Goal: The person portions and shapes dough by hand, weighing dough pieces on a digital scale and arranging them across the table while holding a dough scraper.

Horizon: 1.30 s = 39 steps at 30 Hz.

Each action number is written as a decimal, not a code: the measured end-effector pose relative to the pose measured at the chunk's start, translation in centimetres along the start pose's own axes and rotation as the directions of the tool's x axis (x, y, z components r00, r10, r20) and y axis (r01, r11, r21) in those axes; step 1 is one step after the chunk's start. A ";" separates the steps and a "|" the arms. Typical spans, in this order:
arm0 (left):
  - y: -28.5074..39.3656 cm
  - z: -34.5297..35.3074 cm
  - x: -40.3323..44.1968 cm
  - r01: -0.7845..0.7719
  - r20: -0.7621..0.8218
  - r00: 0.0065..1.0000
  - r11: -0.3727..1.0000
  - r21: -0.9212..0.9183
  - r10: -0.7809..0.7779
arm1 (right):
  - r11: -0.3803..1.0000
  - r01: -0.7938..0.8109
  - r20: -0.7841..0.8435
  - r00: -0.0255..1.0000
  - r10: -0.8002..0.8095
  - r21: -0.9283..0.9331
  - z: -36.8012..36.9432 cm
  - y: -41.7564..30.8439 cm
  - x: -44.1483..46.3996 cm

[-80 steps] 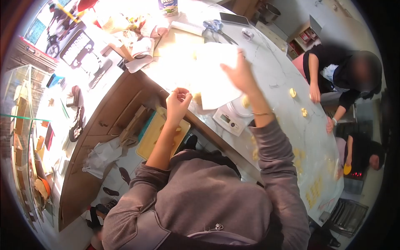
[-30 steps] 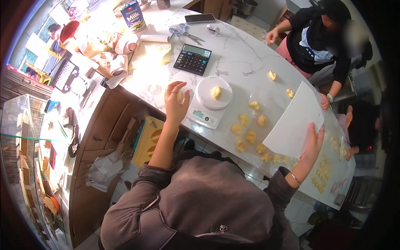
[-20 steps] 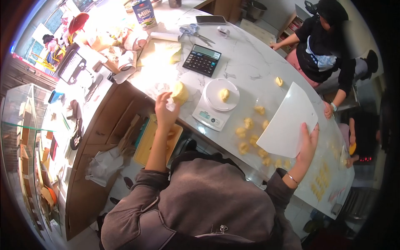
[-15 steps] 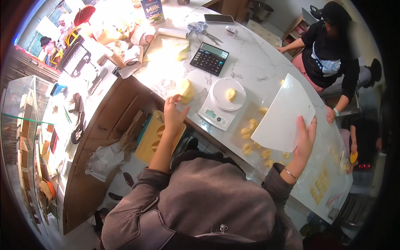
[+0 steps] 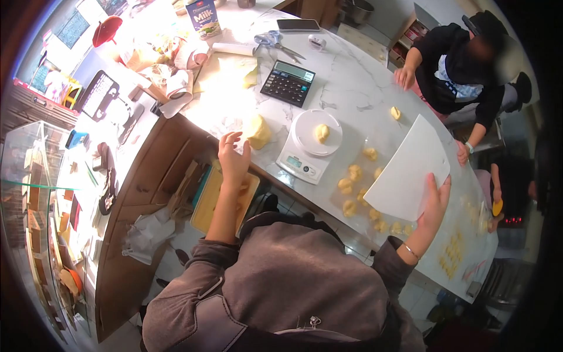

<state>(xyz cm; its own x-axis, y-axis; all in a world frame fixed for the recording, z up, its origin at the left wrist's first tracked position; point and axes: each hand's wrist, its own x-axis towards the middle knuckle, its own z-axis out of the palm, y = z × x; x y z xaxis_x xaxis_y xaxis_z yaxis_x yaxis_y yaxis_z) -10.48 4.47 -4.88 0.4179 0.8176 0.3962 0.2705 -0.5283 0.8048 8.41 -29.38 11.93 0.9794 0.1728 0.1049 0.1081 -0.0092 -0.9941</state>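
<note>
My right hand holds a broad white sheet-like scraper by its lower right edge, over the marble table. My left hand is raised at the table's near edge with its fingers apart and nothing in them. Just beyond it lies a large yellow dough lump. One small dough piece rests on the round plate of a white kitchen scale. Several dough pieces lie between the scale and the white scraper, which hides part of that area.
A calculator, scissors, a phone and a milk carton stand or lie farther back. A person sits at the right edge. Another person's hand shows beyond. A yellow tray is below the table.
The white scraper has moved from over the dough lump and scale to the right, uncovering the scale and calculator. My left hand now hangs lower, its fingers spread. The seated person's hand has shifted.
</note>
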 end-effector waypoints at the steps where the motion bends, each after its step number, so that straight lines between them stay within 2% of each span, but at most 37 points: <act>1: -0.1 0.0 0.2 -0.004 -0.007 1.000 1.000 -0.013 0.004 | 1.000 -0.001 -0.006 1.000 0.001 -0.010 -0.4 0.0 -0.1; 4: -0.4 -0.2 0.2 -0.081 0.103 0.991 0.997 0.000 0.080 | 1.000 -0.022 -0.023 1.000 0.021 -0.019 -0.1 -0.1 -0.7; 7: -0.6 0.7 -0.4 -0.005 0.131 0.991 0.999 -0.040 0.010 | 0.983 0.027 0.132 0.991 -0.002 -0.182 3.0 0.3 -1.2; 8: -1.1 0.9 -0.3 0.016 0.130 0.991 0.998 -0.062 -0.007 | 0.967 0.075 0.232 0.973 -0.017 -0.243 5.0 0.6 -1.4; 9: -1.4 1.2 -0.2 0.030 0.108 0.994 0.996 -0.080 -0.022 | 0.945 0.132 0.330 0.944 -0.027 -0.299 7.3 0.9 -1.6; 11: -1.4 0.7 0.3 0.041 0.153 0.988 0.997 -0.059 -0.032 | 0.896 0.341 0.522 0.839 -0.153 -0.285 12.2 2.6 -2.1; 13: -1.1 -0.3 0.6 0.072 0.204 0.977 0.997 -0.040 -0.062 | 0.870 0.398 0.643 0.754 -0.131 -0.290 17.4 3.1 -3.4; 14: -0.9 -0.9 0.7 0.096 0.232 0.969 0.995 -0.032 -0.086 | 0.795 0.503 0.715 0.687 -0.128 -0.340 19.4 4.2 -3.6; 15: -0.9 -1.3 0.7 0.120 0.260 0.959 0.993 -0.023 -0.110 | 0.778 0.528 0.761 0.640 -0.101 -0.340 21.3 4.7 -4.0; 18: -1.6 -1.9 0.3 0.074 0.233 0.972 0.990 -0.120 -0.044 | 0.635 0.618 0.844 0.525 0.104 -0.463 25.0 4.7 -4.9; 19: -1.7 -2.1 0.1 0.124 0.250 0.965 0.981 -0.151 -0.084 | 0.610 0.660 0.859 0.508 0.067 -0.438 25.6 5.4 -5.1; 22: -1.7 -2.4 -0.1 0.147 0.235 0.966 0.977 -0.157 -0.108 | 0.561 0.718 0.879 0.475 0.037 -0.411 26.6 6.2 -5.4; 25: -1.3 -2.6 -0.1 0.150 0.223 0.967 0.984 -0.094 -0.126 | 0.519 0.710 0.870 0.469 0.155 -0.475 27.3 5.5 -5.8; 28: -2.0 -1.8 -0.2 0.108 0.156 0.984 0.988 -0.108 -0.091 | 0.451 0.714 0.843 0.485 0.233 -0.536 28.1 5.6 -6.3; 31: -2.8 -1.5 -0.1 0.053 0.161 0.986 0.997 -0.063 -0.043 | 0.437 0.682 0.808 0.535 0.248 -0.586 29.1 5.7 -6.4; 34: -3.3 -1.5 0.3 0.010 0.176 0.984 0.999 0.039 -0.016 | 0.492 0.661 0.809 0.559 0.180 -0.566 30.7 6.6 -5.9; 37: -2.7 -2.6 0.8 0.138 0.260 0.956 0.990 0.002 -0.134 | 0.545 0.645 0.793 0.606 0.061 -0.535 32.3 7.8 -4.9; 39: -2.4 -3.4 0.6 0.169 0.260 0.952 0.986 0.001 -0.163 | 0.625 0.590 0.774 0.633 0.036 -0.511 31.1 8.8 -3.7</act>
<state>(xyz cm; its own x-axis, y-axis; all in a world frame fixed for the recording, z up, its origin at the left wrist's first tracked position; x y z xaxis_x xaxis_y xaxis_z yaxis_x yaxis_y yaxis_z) -13.84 7.06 -5.05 0.5790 0.8048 0.1306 0.3382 -0.3829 0.8597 0.38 0.53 1.91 0.4913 0.8710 0.0090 0.7322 -0.4074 -0.5458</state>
